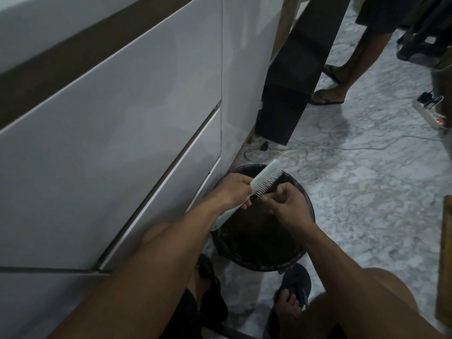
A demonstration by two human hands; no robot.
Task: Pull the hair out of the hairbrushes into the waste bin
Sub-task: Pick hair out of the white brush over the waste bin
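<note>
Nearest, your right hand [285, 204] hangs over the waste bin [308, 216], fingers curled in a pinch at the bristles; whether hair is caught, you cannot tell. Beyond, your left hand [234, 190] grips the pale hairbrush [265, 178] above the bin's far-left rim. Risk: strands pulled sideways could fall onto the marble floor [367, 192].
</note>
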